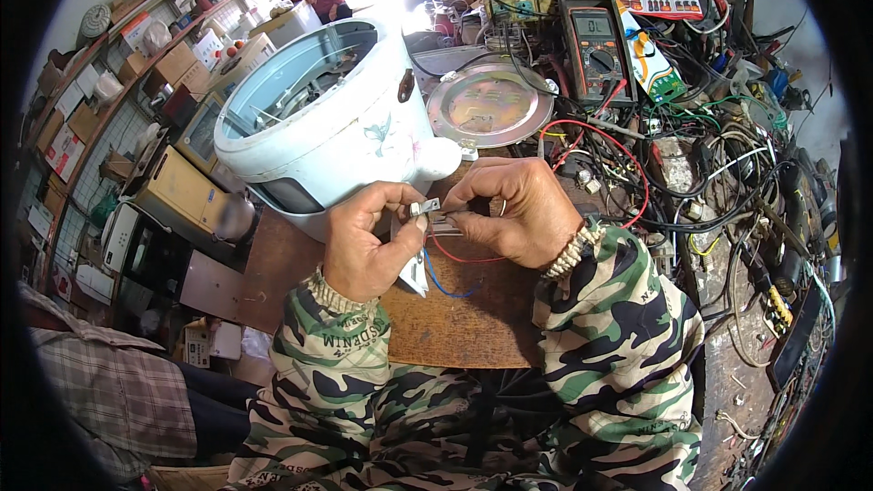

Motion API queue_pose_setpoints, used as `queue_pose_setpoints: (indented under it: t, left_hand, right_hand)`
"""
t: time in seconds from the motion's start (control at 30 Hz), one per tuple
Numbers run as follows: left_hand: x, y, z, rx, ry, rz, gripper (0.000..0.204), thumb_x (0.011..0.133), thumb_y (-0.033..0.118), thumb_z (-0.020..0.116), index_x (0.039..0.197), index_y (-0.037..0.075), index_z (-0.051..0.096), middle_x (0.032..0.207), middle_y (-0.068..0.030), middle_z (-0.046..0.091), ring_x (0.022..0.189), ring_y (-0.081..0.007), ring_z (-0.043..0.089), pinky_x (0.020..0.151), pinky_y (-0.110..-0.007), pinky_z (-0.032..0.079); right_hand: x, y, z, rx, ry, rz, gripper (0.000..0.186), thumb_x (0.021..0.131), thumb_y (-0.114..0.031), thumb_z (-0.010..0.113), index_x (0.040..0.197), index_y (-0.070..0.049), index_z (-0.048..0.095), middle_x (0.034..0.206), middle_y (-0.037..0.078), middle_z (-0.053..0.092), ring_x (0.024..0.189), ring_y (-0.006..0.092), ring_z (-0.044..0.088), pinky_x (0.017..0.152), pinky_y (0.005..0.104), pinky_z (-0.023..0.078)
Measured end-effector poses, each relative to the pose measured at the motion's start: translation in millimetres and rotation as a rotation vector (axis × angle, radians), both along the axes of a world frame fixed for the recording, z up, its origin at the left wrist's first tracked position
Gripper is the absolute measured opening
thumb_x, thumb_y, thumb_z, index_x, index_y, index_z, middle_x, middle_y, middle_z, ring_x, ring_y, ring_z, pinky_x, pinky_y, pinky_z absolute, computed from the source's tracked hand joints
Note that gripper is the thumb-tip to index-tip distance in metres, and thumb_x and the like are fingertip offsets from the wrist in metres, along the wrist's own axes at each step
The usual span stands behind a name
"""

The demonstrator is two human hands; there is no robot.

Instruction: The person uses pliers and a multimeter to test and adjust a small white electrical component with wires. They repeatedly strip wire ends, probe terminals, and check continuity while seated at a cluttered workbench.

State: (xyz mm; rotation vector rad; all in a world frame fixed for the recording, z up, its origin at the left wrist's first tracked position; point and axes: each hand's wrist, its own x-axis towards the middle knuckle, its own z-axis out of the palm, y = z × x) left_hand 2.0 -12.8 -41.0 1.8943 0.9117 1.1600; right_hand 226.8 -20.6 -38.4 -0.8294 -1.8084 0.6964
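My left hand (368, 241) pinches a small pale metal bracket (425, 207) between thumb and fingertips. Just right of it, my right hand (523, 205) is closed in a pinch; what sits between its fingertips is too small to make out. Under the left hand a white angular part (412, 280) shows partly, the rest of it covered by the fingers. A thin blue wire (446, 289) curves down beside this part over the brown wooden tabletop (455, 332). Near it a red wire (468, 260) runs below the right hand.
A pale blue round appliance housing (364, 118), open on top, stands at the far left of the table. Behind my hands lies a round metal plate (491, 105). A multimeter (597, 50) and tangled cables (718, 173) fill the right side. At left, a person's plaid sleeve (118, 391) shows.
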Motion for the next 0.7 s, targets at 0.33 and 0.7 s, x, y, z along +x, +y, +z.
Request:
queue_pose_setpoints:
  t: [0.33,0.7]
  left_hand:
    - [0.4,-0.1,0.0,-0.036,-0.017,-0.052,0.023,0.088,0.000,0.068,0.110,-0.007,0.065,0.095,-0.0051,0.065,0.085,-0.0080,0.059,0.075,-0.023,0.050]
    - [-16.4,12.9,-4.8,-0.153,-0.060,-0.183,0.027,0.093,0.006,0.068,0.115,-0.008,0.062,0.106,-0.0126,0.070,0.098,-0.0153,0.067,0.090,-0.031,0.053]
  right_hand:
    - [3.1,-1.0,-0.3,-0.194,0.073,0.056,0.003,0.082,0.003,0.072,0.084,0.002,0.071,0.084,0.004,0.072,0.078,0.0097,0.065,0.072,0.0273,0.052]
    - [22.8,2.0,-0.6,-0.164,-0.054,-0.291,0.018,0.077,-0.012,0.074,0.087,0.003,0.074,0.079,0.020,0.073,0.076,0.0337,0.073,0.074,0.0408,0.056]
